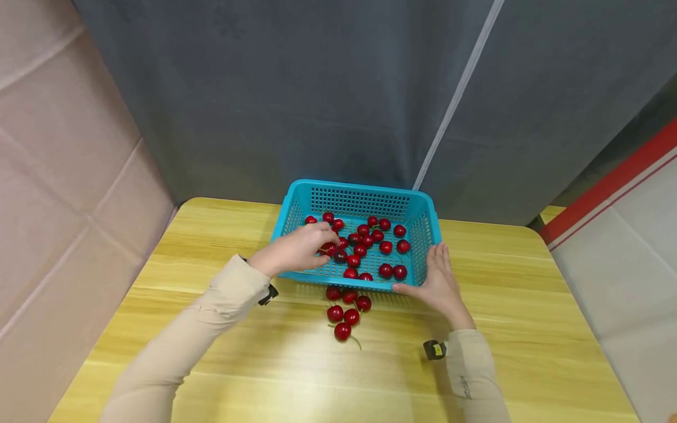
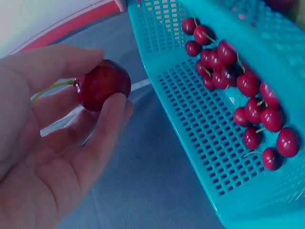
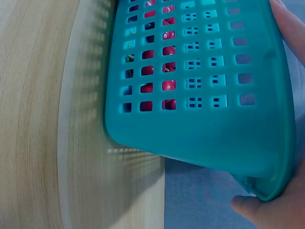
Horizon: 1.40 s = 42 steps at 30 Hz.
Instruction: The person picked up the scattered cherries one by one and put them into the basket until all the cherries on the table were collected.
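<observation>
My left hand (image 1: pixel 301 247) is over the left front part of a blue plastic basket (image 1: pixel 365 189). Between thumb and fingertips it pinches a dark red cherry (image 2: pixel 102 86), whose green stem points back toward the palm in the left wrist view. Many loose red cherries (image 1: pixel 365 241) lie on the basket's slotted floor. My right hand (image 1: pixel 439 282) holds the basket at its front right corner, the thumb along the front rim and the fingers along the right side. The right wrist view shows the basket's holed wall (image 3: pixel 200 129) close up, with cherries visible through the holes.
Several cherries with stems (image 1: pixel 342 332) lie on the wooden table (image 1: pixel 296 382) just in front of the basket. Behind the table hangs a grey curtain (image 1: pixel 296 100). A pale padded wall (image 1: pixel 58 205) stands at the left, and a white panel with a red edge (image 1: pixel 624 176) at the right.
</observation>
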Available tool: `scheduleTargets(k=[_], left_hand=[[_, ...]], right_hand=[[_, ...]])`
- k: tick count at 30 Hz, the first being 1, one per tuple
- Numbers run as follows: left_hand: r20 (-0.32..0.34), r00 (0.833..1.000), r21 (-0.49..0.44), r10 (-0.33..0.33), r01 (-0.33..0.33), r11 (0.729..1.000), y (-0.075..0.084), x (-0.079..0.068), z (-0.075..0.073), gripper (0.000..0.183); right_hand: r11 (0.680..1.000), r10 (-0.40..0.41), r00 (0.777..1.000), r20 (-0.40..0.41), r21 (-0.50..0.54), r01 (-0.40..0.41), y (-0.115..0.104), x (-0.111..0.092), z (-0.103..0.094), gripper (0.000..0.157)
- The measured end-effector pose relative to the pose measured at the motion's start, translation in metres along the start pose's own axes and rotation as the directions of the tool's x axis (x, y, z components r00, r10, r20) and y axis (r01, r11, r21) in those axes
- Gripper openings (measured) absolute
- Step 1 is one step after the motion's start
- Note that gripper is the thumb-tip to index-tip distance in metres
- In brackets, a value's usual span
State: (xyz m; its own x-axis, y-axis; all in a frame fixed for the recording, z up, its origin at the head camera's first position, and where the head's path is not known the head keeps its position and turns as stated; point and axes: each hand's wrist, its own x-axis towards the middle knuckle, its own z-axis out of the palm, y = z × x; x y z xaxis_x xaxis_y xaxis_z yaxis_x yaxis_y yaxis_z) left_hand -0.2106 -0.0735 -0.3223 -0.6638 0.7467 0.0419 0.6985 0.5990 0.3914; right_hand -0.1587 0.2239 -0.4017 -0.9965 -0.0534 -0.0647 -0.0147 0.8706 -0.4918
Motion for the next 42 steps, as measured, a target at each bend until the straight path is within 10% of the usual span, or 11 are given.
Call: scheduleTargets(k=[20,42], left_hand=[[0.075,0.988,-0.01,-0.135,0.136,0.991,-0.043,0.064,-0.001,0.029],[0.152,0.956,-0.009,-0.25,0.254,0.967,-0.053,0.078,0.008,0.036]], right_hand=[[1.0,-0.001,1.0,-0.004,-0.009,0.001,-0.001,-0.001,0.0,0.128],[1.0,-0.001,1.0,-0.002,-0.009,0.001,-0.001,-0.002,0.002,0.127]])
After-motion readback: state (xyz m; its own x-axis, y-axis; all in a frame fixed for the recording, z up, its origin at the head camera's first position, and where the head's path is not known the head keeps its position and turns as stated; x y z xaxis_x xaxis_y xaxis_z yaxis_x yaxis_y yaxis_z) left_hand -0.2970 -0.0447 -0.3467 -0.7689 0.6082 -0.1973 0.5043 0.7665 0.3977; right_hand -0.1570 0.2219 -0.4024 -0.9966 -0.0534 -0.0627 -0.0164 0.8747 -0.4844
